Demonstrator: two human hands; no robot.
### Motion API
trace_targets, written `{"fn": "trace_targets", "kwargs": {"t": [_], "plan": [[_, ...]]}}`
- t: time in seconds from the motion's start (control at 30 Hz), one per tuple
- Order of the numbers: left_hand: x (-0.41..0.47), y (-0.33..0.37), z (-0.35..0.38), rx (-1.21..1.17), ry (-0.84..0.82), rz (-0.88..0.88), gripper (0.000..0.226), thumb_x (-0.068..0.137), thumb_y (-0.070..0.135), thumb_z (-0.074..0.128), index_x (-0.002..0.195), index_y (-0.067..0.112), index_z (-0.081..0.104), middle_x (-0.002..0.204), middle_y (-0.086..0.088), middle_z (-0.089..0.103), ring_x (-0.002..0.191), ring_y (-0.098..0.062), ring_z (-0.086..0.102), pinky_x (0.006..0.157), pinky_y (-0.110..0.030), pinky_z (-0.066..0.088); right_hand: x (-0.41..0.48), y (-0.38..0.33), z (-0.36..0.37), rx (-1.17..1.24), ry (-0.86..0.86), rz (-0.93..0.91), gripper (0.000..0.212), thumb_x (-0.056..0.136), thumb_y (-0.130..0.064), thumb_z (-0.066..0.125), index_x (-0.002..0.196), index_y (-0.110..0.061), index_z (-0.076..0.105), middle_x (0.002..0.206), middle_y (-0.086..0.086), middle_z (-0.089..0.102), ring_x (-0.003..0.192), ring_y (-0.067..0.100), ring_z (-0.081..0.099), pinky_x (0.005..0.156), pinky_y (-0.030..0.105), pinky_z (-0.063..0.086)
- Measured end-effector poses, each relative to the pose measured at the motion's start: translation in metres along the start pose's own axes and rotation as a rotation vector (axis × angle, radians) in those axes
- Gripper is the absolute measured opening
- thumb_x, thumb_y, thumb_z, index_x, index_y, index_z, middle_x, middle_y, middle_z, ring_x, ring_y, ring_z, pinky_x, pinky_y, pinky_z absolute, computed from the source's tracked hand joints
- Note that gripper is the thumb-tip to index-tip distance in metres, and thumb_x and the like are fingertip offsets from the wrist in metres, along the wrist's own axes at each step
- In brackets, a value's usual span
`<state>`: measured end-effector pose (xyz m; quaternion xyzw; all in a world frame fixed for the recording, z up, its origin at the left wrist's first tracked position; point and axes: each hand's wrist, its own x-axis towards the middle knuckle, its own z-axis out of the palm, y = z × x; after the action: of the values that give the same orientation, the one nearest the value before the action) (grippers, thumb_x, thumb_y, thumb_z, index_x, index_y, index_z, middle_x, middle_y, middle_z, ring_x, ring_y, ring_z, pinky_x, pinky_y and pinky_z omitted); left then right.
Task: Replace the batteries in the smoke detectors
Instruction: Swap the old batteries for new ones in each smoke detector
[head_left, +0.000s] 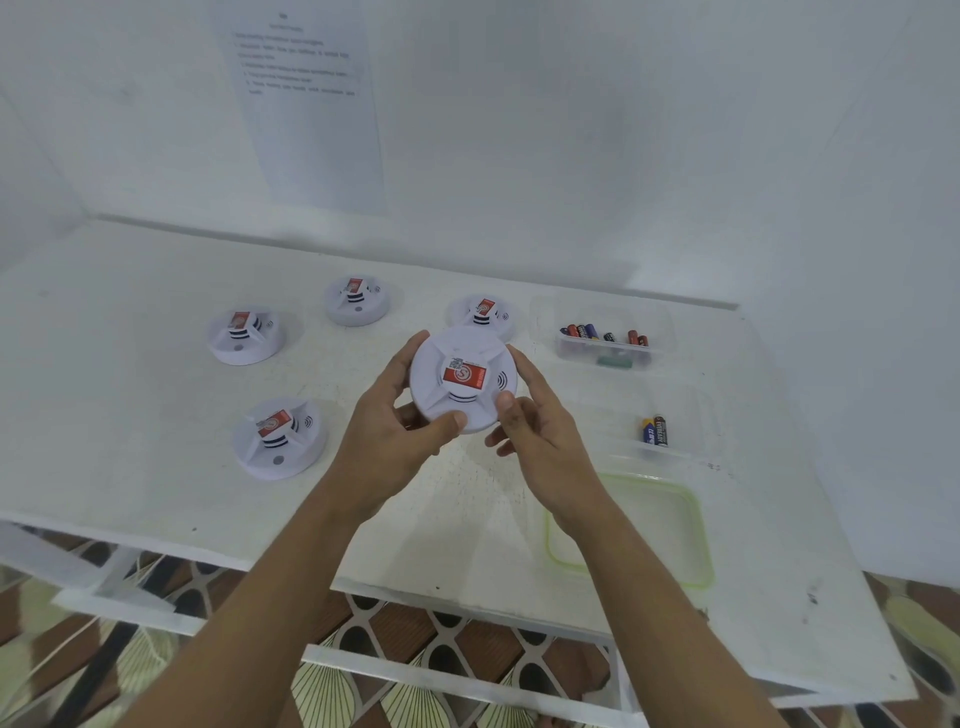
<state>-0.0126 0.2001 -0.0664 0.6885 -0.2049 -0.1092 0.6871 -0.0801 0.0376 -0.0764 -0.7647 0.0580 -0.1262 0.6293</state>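
I hold a white round smoke detector (462, 382) with a red and white label above the white table (156, 467). My left hand (400, 431) grips its left rim, thumb on the front edge. My right hand (535, 421) grips its right rim, thumb on the lower edge. Several more detectors rest on the table: one at the far left (245, 335), one at the back (357, 300), one near the front left (279, 436), and one (483, 312) partly hidden behind the held one.
A clear tray (605, 332) at the back right holds several batteries. A second clear tray (660, 431) holds two batteries. A green-rimmed lid (665, 530) lies near the front right edge. A printed sheet (306, 98) hangs on the wall.
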Motion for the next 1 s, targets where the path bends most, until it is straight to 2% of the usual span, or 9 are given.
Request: {"fn": "trace_targets", "kwargs": {"t": [0.2, 0.3, 0.4, 0.5, 0.6, 0.67, 0.77, 0.83, 1.0], "plan": [[-0.002, -0.002, -0.006, 0.021, 0.008, 0.000, 0.077, 0.085, 0.002, 0.072, 0.149, 0.026, 0.037, 0.136, 0.007, 0.058, 0.105, -0.014, 0.068, 0.066, -0.024, 0.054, 0.001, -0.001, 0.005, -0.020, -0.009, 0.002, 0.050, 0.105, -0.040, 0.046, 0.153, -0.038, 0.035, 0.112, 0.004, 0.070, 0.081, 0.008, 0.066, 0.078, 0.026, 0.056], [-0.005, -0.003, -0.012, 0.041, -0.003, -0.002, 0.076, 0.086, 0.008, 0.073, 0.149, 0.029, 0.037, 0.133, 0.009, 0.059, 0.104, -0.018, 0.068, 0.068, -0.030, 0.057, 0.002, -0.005, 0.009, -0.029, -0.019, -0.002, 0.050, 0.102, -0.045, 0.046, 0.150, -0.042, 0.035, 0.113, 0.001, 0.070, 0.081, 0.006, 0.067, 0.077, 0.026, 0.057], [-0.008, -0.003, -0.022, 0.074, -0.025, -0.006, 0.073, 0.085, 0.019, 0.073, 0.148, 0.032, 0.037, 0.134, 0.012, 0.059, 0.110, -0.017, 0.065, 0.076, -0.032, 0.057, 0.003, -0.008, 0.014, -0.011, -0.033, 0.001, 0.052, 0.102, -0.041, 0.046, 0.153, -0.036, 0.036, 0.114, -0.001, 0.070, 0.081, 0.007, 0.066, 0.079, 0.030, 0.059], [-0.012, -0.003, -0.033, 0.150, -0.026, 0.000, 0.068, 0.084, 0.034, 0.071, 0.145, 0.037, 0.041, 0.129, 0.018, 0.060, 0.111, -0.018, 0.064, 0.086, -0.034, 0.057, 0.003, -0.007, 0.017, -0.026, -0.051, 0.014, 0.049, 0.104, -0.039, 0.046, 0.152, -0.039, 0.036, 0.112, -0.001, 0.070, 0.084, 0.009, 0.066, 0.082, 0.031, 0.058], [-0.016, -0.004, -0.041, 0.250, -0.021, 0.013, 0.059, 0.086, 0.036, 0.069, 0.136, 0.048, 0.041, 0.118, 0.032, 0.059, 0.102, -0.012, 0.065, 0.082, -0.027, 0.058, 0.003, -0.004, 0.023, -0.045, -0.074, 0.037, 0.048, 0.104, -0.039, 0.046, 0.151, -0.043, 0.035, 0.112, -0.002, 0.069, 0.087, 0.008, 0.066, 0.082, 0.029, 0.058], [-0.017, -0.007, -0.045, 0.297, -0.013, 0.033, 0.060, 0.086, 0.035, 0.069, 0.137, 0.046, 0.039, 0.118, 0.034, 0.057, 0.099, -0.007, 0.063, 0.077, -0.019, 0.056, 0.003, -0.003, 0.028, -0.064, -0.085, 0.054, 0.047, 0.103, -0.041, 0.045, 0.148, -0.047, 0.033, 0.115, -0.004, 0.068, 0.091, 0.010, 0.066, 0.081, 0.025, 0.058], [-0.014, -0.018, -0.054, 0.371, -0.004, 0.039, 0.069, 0.087, 0.033, 0.071, 0.147, 0.034, 0.037, 0.132, 0.020, 0.054, 0.100, -0.008, 0.064, 0.074, -0.016, 0.054, 0.004, 0.002, 0.035, -0.076, -0.087, 0.079, 0.045, 0.104, -0.040, 0.046, 0.145, -0.051, 0.032, 0.118, -0.004, 0.067, 0.094, 0.015, 0.067, 0.081, 0.024, 0.058], [-0.012, -0.025, -0.059, 0.396, -0.011, 0.038, 0.073, 0.087, 0.034, 0.071, 0.149, 0.032, 0.035, 0.139, 0.012, 0.052, 0.103, -0.012, 0.065, 0.076, -0.016, 0.054, 0.004, 0.006, 0.038, -0.086, -0.083, 0.099, 0.047, 0.105, -0.038, 0.047, 0.147, -0.050, 0.032, 0.119, -0.002, 0.067, 0.096, 0.017, 0.068, 0.083, 0.026, 0.059], [-0.005, -0.034, -0.060, 0.422, -0.010, 0.028, 0.074, 0.088, 0.030, 0.072, 0.150, 0.030, 0.033, 0.142, 0.006, 0.052, 0.104, -0.013, 0.065, 0.073, -0.007, 0.051, 0.007, 0.011, 0.041, -0.114, -0.086, 0.132, 0.053, 0.106, -0.027, 0.050, 0.151, -0.047, 0.031, 0.122, 0.000, 0.065, 0.097, 0.016, 0.068, 0.085, 0.027, 0.058]]}}
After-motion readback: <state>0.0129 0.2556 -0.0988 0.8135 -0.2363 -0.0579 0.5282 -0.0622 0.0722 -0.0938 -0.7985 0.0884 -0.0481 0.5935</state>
